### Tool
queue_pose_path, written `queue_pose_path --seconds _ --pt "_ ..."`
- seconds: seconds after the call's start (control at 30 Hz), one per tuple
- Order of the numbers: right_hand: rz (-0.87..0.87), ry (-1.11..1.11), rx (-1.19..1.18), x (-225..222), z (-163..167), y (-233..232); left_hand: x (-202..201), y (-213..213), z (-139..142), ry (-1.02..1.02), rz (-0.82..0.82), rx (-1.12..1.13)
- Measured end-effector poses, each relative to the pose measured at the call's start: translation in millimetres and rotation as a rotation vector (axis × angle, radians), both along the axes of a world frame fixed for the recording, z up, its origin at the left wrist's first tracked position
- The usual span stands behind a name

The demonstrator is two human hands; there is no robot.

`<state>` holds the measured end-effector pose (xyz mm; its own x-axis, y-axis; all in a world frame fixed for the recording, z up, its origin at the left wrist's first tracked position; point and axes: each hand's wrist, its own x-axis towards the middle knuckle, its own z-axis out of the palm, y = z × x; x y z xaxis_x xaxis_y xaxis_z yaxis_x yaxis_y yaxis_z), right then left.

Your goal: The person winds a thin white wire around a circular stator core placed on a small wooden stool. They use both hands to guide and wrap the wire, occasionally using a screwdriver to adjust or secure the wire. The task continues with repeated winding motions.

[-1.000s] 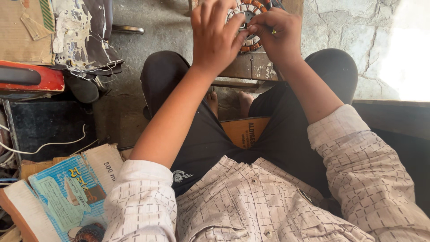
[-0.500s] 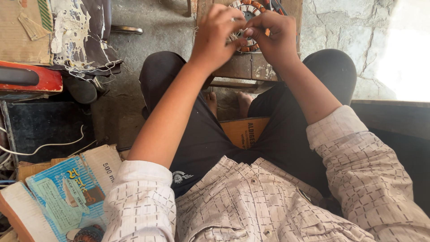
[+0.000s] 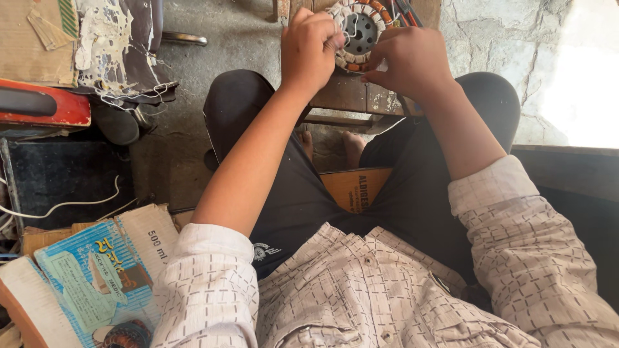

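On the low wooden bench, both hands pinch the round wire-wound ring (left hand, right hand) so it stays steady.

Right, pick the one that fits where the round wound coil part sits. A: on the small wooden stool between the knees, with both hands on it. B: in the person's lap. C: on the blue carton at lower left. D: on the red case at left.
A: the round wound coil part rests on the wooden stool between the knees, with the left hand and right hand both on its rim.
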<state>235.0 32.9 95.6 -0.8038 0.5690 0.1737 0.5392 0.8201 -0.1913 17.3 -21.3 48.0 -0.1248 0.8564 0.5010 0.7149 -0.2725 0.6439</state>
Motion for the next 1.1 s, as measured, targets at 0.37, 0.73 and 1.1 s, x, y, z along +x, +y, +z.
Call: queue_pose_path --seconds 0.37,0.73,1.1 --pt "-0.102 -0.024 0.467 -24 -21 -40 -16 7 -10 -0.272 -0.035 -0.146" --pt "0.073 0.044 0.308 -32 -17 -51 -19 9 -18 -0.276 -0.061 -0.145" --pt "0.059 0.175 0.023 -28 -20 -40 -15 8 -10 -0.379 0.044 -0.204"
